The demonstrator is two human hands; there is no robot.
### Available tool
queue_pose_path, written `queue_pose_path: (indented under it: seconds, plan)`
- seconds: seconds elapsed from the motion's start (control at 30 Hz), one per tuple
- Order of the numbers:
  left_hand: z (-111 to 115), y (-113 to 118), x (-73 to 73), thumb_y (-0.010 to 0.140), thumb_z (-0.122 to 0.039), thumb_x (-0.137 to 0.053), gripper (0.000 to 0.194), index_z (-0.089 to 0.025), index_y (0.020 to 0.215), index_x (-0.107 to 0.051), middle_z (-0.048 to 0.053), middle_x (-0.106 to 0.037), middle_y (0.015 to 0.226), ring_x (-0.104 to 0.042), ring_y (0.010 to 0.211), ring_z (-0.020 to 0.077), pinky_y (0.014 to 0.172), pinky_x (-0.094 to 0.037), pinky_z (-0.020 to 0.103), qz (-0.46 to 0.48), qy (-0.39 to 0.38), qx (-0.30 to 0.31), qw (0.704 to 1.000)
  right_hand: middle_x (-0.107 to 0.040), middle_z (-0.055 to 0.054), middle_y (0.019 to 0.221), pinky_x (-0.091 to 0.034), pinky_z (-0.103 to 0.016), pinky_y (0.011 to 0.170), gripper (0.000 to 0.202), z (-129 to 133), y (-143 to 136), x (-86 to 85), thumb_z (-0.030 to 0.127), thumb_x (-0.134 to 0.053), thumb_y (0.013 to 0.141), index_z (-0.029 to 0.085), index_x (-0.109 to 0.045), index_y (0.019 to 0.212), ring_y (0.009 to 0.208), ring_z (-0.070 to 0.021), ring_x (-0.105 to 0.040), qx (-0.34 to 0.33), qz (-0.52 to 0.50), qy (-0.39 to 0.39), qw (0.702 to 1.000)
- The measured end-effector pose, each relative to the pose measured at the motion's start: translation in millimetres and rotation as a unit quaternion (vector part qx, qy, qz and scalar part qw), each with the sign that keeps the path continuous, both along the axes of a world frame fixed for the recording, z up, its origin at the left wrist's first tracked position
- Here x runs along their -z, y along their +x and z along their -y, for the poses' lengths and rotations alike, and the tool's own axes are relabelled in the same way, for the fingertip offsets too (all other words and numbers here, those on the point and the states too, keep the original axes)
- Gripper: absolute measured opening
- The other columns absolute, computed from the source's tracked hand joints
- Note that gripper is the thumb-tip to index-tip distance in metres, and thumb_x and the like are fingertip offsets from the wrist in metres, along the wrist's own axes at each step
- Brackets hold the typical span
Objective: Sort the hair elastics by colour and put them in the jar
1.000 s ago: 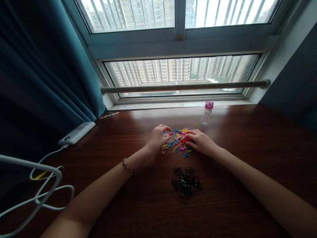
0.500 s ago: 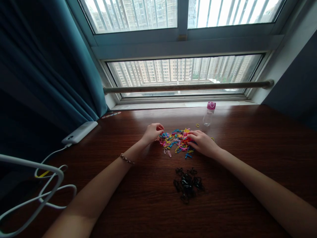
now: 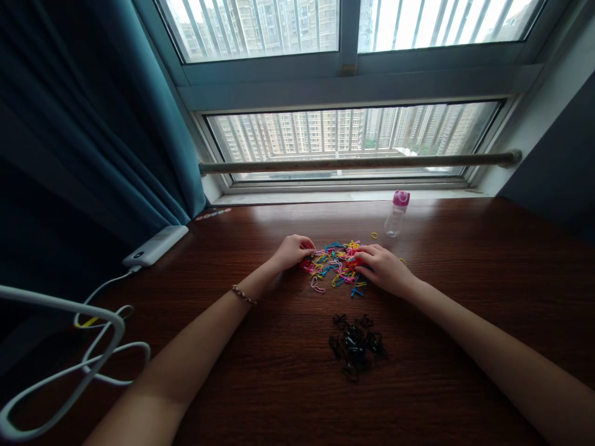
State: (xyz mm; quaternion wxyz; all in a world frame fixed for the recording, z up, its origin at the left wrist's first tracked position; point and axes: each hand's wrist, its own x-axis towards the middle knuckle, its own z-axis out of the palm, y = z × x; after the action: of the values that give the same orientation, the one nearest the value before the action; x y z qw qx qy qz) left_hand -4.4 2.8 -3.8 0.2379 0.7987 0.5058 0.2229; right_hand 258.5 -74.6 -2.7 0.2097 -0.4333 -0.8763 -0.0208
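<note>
the colourful bands [image 3: 338, 263] lie heaped on the tabletop [image 3: 260, 371]; my left hand [image 3: 292, 251] curls at one edge, whether pinching any i cannot tell; my right hand [image 3: 383, 269] touches the other, fingers parted.

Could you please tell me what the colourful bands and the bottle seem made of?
Colourful bands: probably rubber or soft plastic, bright and opaque, judging by their thin, curled loops. Bottle: likely smooth plastic, though possibly glass, as its body is see-through.

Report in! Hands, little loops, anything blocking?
Left grip at left edge of small multicoloured loops; right grip at right edge. Small black loops heaped nearer, apart. Nothing seen blocking.
</note>
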Motion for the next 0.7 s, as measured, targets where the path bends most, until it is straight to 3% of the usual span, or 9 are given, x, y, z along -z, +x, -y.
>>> queue_pose_path:
  seconds: [0.2, 0.4, 0.6, 0.7]
  plan:
    - [-4, -7, -6.3, 0.069, -0.029, -0.055, 0.023, -0.014, 0.079, -0.07, 0.004, -0.068, 0.069, -0.059, 0.063, 0.0149, 0.057, -0.042, 0.023, -0.013, 0.021, -0.048, 0.999, -0.059, -0.009, 0.106, -0.045, -0.036, 0.084, 0.02, 2, 0, -1.3, 0.028, -0.05, 0.083, 0.019, -0.06, 0.097, 0.099, -0.0218, -0.052, 0.005, -0.007, 0.0, 1.0]
    - [-14, -20, -2.3, 0.064, -0.03, -0.061, 0.023, -0.015, 0.078, -0.07, 0.006, -0.068, 0.074, -0.061, 0.069, 0.017, 0.06, -0.043, 0.023, -0.019, 0.014, -0.099, 0.995, -0.059, -0.008, 0.107, -0.045, -0.036, 0.084, 0.018, 2, -1, -1.2, 0.027, -0.05, 0.083, 0.019, -0.061, 0.095, 0.099, -0.0215, -0.052, 0.008, -0.007, -0.002, 1.0]
    - [-10, -17, -8.9, 0.051, -0.036, -0.072, 0.036, -0.014, 0.079, -0.067, 0.006, -0.067, 0.071, -0.06, 0.061, 0.016, 0.051, -0.043, 0.022, 0.002, -0.073, -0.019, 0.997, -0.06, -0.008, 0.106, -0.045, -0.036, 0.083, 0.017, 3, -1, -2.0, 0.027, -0.05, 0.082, 0.02, -0.061, 0.092, 0.099, -0.0217, -0.053, 0.002, -0.014, 0.001, 1.0]
    - [-3, -12, -14.1, 0.05, -0.031, -0.073, 0.031, -0.013, 0.073, -0.065, 0.003, -0.065, 0.062, -0.058, 0.054, 0.0138, 0.047, -0.042, 0.021, 0.004, -0.113, 0.02, 0.993, -0.06, -0.008, 0.105, -0.045, -0.037, 0.083, 0.016, 2, -1, -1.4, 0.026, -0.05, 0.082, 0.02, -0.061, 0.092, 0.098, -0.0216, -0.053, -0.001, -0.021, 0.0, 1.0]
